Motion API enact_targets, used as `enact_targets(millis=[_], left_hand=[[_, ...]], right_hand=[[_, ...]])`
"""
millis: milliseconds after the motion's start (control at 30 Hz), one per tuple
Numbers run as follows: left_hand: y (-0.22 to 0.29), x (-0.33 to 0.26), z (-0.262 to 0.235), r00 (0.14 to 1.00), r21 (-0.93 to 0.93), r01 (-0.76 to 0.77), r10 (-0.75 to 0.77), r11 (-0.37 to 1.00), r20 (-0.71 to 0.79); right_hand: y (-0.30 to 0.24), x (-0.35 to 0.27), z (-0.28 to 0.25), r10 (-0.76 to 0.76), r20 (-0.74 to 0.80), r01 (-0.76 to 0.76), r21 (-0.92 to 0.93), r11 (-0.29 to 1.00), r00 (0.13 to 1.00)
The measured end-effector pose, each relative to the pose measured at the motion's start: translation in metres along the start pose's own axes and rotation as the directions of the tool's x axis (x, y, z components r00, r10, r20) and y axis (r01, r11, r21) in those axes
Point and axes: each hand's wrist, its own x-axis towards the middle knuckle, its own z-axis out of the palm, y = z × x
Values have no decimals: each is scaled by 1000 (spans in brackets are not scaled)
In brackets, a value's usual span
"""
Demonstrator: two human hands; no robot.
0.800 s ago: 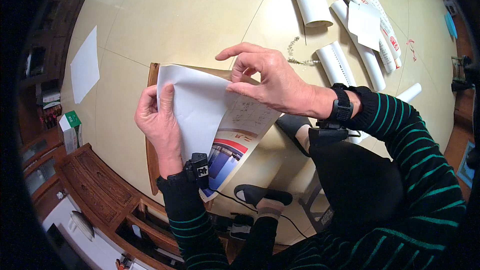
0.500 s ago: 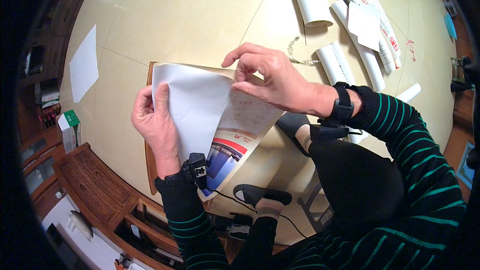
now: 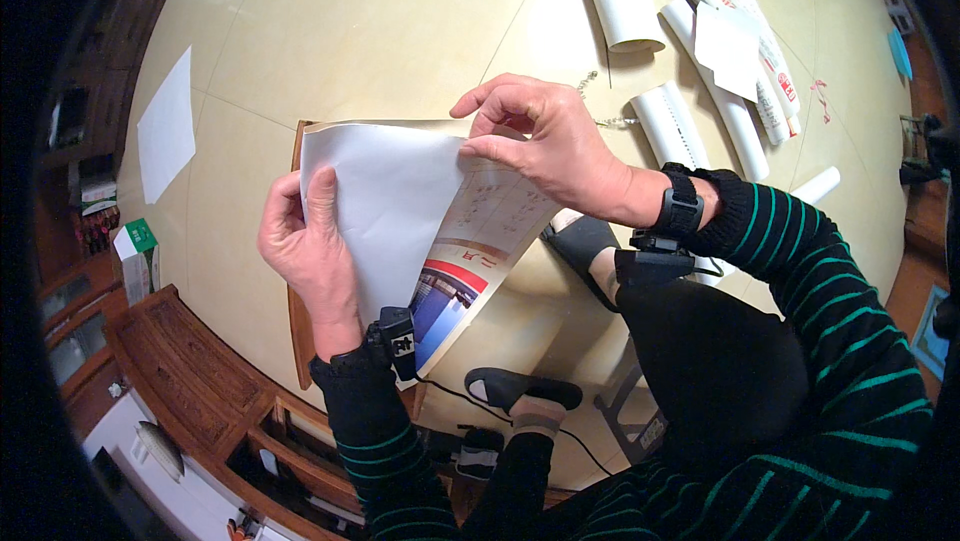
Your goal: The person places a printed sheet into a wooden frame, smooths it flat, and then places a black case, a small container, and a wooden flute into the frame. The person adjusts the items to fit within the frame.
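Note:
A large calendar sheet (image 3: 385,196) lies folded over, its white back up. Its printed side (image 3: 445,301), with a red band and a blue picture, shows at the right. My left hand (image 3: 312,241) grips the left edge, thumb on top and fingers behind. At the upper right corner of the white flap, my right hand (image 3: 545,136) is closed in a pinch on the sheet, its thumb and forefinger together. A brown wooden edge (image 3: 297,341) shows under the sheet. Black devices are strapped to both wrists.
Several white paper rolls (image 3: 700,81) lie on the tiled floor at the far right, beside a thin chain (image 3: 617,123). A loose white sheet (image 3: 167,126) is at the left, near a green and white box (image 3: 138,256). Carved wooden furniture (image 3: 190,366) stands at the lower left.
The flap has swung slightly up and left, and its fold has shifted. My right hand has moved a little upward with the corner. My left hand has shifted slightly left.

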Motion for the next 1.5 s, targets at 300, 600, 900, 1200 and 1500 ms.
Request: enact_targets(millis=[300, 600, 900, 1200, 1500], left_hand=[[2, 2, 1, 999, -16, 44, -45, 999, -22], [-3, 3, -1, 1000, 19, 20, -20, 1000, -20], [0, 2, 3, 998, 29, 36, -35, 999, -52], [0, 1, 4, 997, 100, 9, 0, 995, -83], [0, 1, 7, 996, 149, -2, 15, 989, -87]], right_hand=[[-1, -1, -1, -161, 37, 165, -283, 945, 986], [8, -4, 0, -183, 60, 191, -202, 961, 981], [5, -7, -3, -118, 127, 142, -208, 968, 985], [4, -7, -2, -92, 125, 117, -206, 972, 988], [7, -10, -3, -69, 105, 86, -170, 982, 992]])
